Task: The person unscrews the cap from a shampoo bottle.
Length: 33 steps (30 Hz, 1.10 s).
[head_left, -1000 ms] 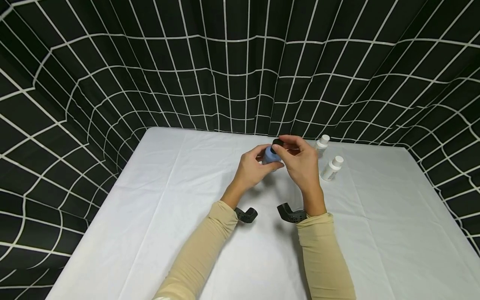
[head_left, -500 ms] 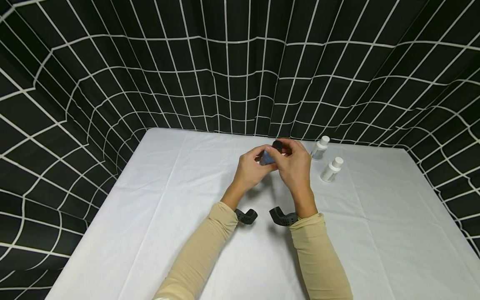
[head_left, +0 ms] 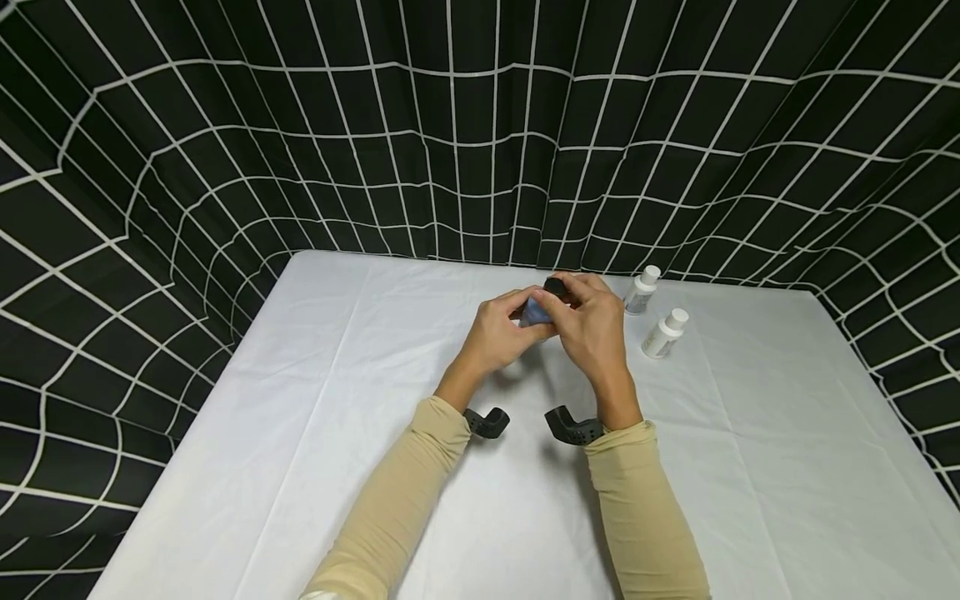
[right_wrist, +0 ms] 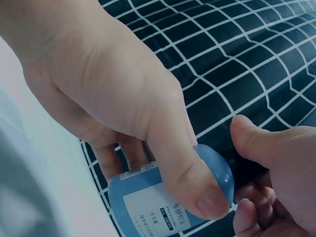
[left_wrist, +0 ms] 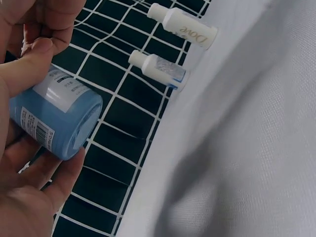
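Observation:
Above the table, my left hand [head_left: 498,335] holds a blue bottle [head_left: 536,313] with a black cap [head_left: 555,287]. The bottle tilts, and its base faces right in the left wrist view, where white printed labels show on its blue body [left_wrist: 61,111]. In the right wrist view, the left thumb lies across the front label. My right hand [head_left: 596,329] is at the capped end, thumb and fingers around the dark cap [right_wrist: 247,170]. The fingers partly hide the cap, and how far it is turned I cannot tell.
Two white bottles with white caps stand to the right of my hands: a rear bottle [head_left: 641,292] and a front bottle [head_left: 664,335], the front one lettered "Dove". A white cloth [head_left: 360,333] covers the table. Black curtain [head_left: 480,125] with white grid lines hangs behind and at both sides.
My right hand has shifted slightly left and turned about the cap, uncovering more of the rear white bottle. The left hand keeps its hold on the blue bottle, nearly in place.

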### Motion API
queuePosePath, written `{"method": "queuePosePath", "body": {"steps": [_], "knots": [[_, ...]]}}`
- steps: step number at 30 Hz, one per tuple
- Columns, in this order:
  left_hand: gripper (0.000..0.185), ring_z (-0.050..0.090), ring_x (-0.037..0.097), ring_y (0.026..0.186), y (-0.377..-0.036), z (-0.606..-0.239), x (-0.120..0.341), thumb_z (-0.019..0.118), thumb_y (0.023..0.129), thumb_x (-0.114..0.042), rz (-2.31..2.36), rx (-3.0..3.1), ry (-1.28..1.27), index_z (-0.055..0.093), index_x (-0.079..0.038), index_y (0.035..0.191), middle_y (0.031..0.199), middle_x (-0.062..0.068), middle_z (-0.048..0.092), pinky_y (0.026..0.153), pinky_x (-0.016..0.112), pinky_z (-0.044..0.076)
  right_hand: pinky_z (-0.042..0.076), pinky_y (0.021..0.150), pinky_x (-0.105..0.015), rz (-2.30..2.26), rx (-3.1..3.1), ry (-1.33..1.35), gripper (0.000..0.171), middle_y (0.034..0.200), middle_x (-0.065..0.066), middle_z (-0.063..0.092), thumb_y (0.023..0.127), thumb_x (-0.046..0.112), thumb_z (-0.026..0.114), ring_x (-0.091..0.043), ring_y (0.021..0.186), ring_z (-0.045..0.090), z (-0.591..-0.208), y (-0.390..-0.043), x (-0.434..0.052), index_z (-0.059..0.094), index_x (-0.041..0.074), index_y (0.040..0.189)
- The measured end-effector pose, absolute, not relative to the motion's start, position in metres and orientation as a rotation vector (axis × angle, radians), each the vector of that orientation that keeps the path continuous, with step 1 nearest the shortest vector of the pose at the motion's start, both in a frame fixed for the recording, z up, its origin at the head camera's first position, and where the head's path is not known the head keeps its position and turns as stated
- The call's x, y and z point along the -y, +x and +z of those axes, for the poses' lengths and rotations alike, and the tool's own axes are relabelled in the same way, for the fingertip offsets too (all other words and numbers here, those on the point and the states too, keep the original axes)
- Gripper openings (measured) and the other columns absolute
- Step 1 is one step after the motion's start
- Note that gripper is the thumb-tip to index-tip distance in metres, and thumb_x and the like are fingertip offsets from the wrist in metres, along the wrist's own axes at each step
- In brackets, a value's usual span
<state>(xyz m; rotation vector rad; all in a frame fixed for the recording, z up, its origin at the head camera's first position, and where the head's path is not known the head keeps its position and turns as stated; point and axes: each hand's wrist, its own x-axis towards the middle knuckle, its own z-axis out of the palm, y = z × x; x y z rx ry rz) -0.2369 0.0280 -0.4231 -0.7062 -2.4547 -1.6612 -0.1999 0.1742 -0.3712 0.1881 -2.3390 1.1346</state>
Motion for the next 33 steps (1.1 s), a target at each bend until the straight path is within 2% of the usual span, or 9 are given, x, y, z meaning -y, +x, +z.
{"method": "queuePosePath", "body": {"steps": [6, 10, 18, 24, 28, 33], "knots": [[0.054, 0.072, 0.013, 0.106, -0.237, -0.420, -0.026, 0.085, 0.082, -0.045, -1.718, 2.534, -0.661, 0.069, -0.031, 0.131, 0.126, -0.005, 0.073, 0.089, 0.025, 0.058, 0.039, 0.069, -0.018, 1.113, 2.368, 0.221, 0.033, 0.096, -0.016, 0.071, 0.086, 0.026, 0.083, -0.023, 0.081, 0.062, -0.369, -0.201, -0.178, 0.077, 0.003, 0.109], [0.050, 0.070, 0.012, 0.105, -0.238, -0.419, -0.024, 0.084, 0.082, -0.047, -1.686, 2.566, -0.678, 0.070, -0.034, 0.128, 0.121, -0.006, 0.074, 0.089, 0.028, 0.057, 0.041, 0.068, -0.017, 1.108, 2.385, 0.258, 0.031, 0.096, -0.015, 0.071, 0.087, 0.027, 0.083, -0.021, 0.079, 0.063, -0.367, -0.201, -0.179, 0.078, 0.004, 0.108], [0.052, 0.071, 0.011, 0.104, -0.238, -0.418, -0.021, 0.085, 0.083, -0.040, -1.700, 2.499, -0.789, 0.069, -0.028, 0.131, 0.124, -0.005, 0.074, 0.089, 0.023, 0.057, 0.040, 0.065, -0.014, 1.119, 2.384, 0.358, 0.028, 0.095, -0.014, 0.068, 0.087, 0.022, 0.082, -0.016, 0.077, 0.057, -0.362, -0.198, -0.185, 0.077, 0.002, 0.106], [0.052, 0.069, 0.013, 0.108, -0.238, -0.416, -0.017, 0.083, 0.086, -0.029, -1.783, 2.482, -0.881, 0.068, -0.017, 0.134, 0.123, 0.003, 0.075, 0.093, 0.022, 0.057, 0.044, 0.070, -0.011, 1.254, 2.421, 0.448, 0.028, 0.104, -0.013, 0.072, 0.091, 0.016, 0.078, -0.012, 0.082, 0.057, -0.360, -0.197, -0.192, 0.075, 0.002, 0.114], [0.052, 0.070, 0.013, 0.106, -0.238, -0.414, -0.013, 0.084, 0.085, -0.031, -1.771, 2.509, -0.898, 0.069, -0.019, 0.133, 0.121, 0.002, 0.075, 0.092, 0.021, 0.057, 0.047, 0.075, -0.010, 1.356, 2.438, 0.475, 0.027, 0.108, -0.014, 0.072, 0.093, 0.015, 0.075, -0.011, 0.086, 0.059, -0.362, -0.197, -0.194, 0.074, 0.002, 0.117], [0.056, 0.072, 0.014, 0.103, -0.238, -0.414, -0.011, 0.086, 0.082, -0.033, -1.774, 2.515, -0.857, 0.068, -0.022, 0.135, 0.121, 0.000, 0.075, 0.090, 0.022, 0.058, 0.048, 0.075, -0.012, 1.386, 2.478, 0.430, 0.032, 0.112, -0.012, 0.071, 0.094, 0.019, 0.075, -0.015, 0.088, 0.060, -0.363, -0.196, -0.190, 0.072, 0.008, 0.124]]}}
